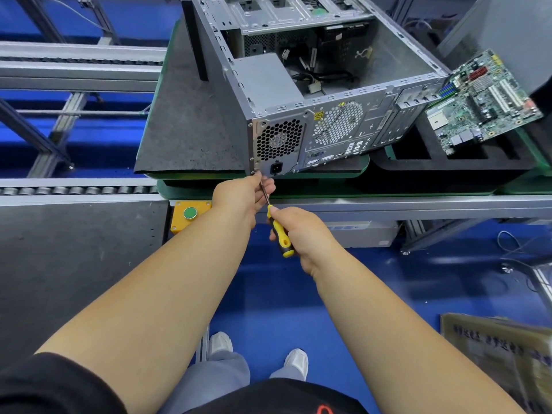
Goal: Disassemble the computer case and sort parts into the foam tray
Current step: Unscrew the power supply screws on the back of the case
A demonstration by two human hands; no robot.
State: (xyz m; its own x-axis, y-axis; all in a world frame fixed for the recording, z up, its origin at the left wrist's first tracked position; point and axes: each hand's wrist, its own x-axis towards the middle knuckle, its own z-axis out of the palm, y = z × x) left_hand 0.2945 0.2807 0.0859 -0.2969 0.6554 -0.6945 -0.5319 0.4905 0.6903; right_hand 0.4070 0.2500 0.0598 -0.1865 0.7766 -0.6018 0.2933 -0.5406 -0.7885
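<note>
A grey computer case [343,127] lies open on its side on the dark mat, its rear panel facing me. The power supply [265,80] sits in its near left corner. My right hand [301,234] grips the yellow and black handle of a screwdriver [279,231]. Its shaft runs up to the lower left corner of the rear panel. My left hand [242,194] pinches the shaft close to the tip. A green motherboard [481,101] lies tilted in the black foam tray [448,171] to the right of the case.
The case stands on a dark mat [185,127] over a green pallet on a conveyor with rollers [77,190]. A yellow box with a green button [189,215] is fixed below the edge. A detached grey panel [504,25] leans at the far right. Blue floor lies underneath.
</note>
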